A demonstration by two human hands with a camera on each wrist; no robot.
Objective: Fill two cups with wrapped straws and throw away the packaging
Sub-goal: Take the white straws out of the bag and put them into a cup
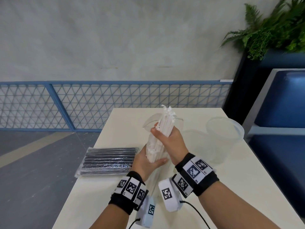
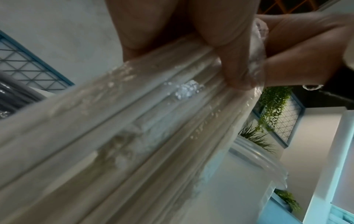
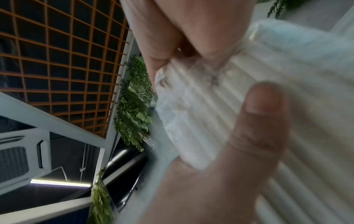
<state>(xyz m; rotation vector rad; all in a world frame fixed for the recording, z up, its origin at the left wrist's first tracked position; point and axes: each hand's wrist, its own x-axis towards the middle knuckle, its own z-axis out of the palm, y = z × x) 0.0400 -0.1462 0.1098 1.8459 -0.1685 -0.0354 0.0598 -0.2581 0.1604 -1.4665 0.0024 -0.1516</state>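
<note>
A bundle of white paper-wrapped straws (image 1: pixel 166 119) stands tilted above the table, its lower part inside a clear plastic packaging (image 1: pixel 156 180) whose loose end hangs between my wrists. My right hand (image 1: pixel 166 138) grips the bundle's middle, with the thumb (image 3: pixel 262 121) across the straws (image 3: pixel 220 106). My left hand (image 1: pixel 148 160) curls round the lower end of the straws and the packaging (image 2: pixel 134 121). A clear cup (image 1: pixel 180 128) stands just behind the bundle, partly hidden by it. A second clear cup (image 1: pixel 224 138) stands to the right.
A sealed pack of black straws (image 1: pixel 107 160) lies at the left edge of the white table (image 1: pixel 231 187). A blue bench (image 1: pixel 280 104) and a plant (image 1: pixel 272 27) are to the right, and a blue mesh railing (image 1: pixel 99 104) runs behind.
</note>
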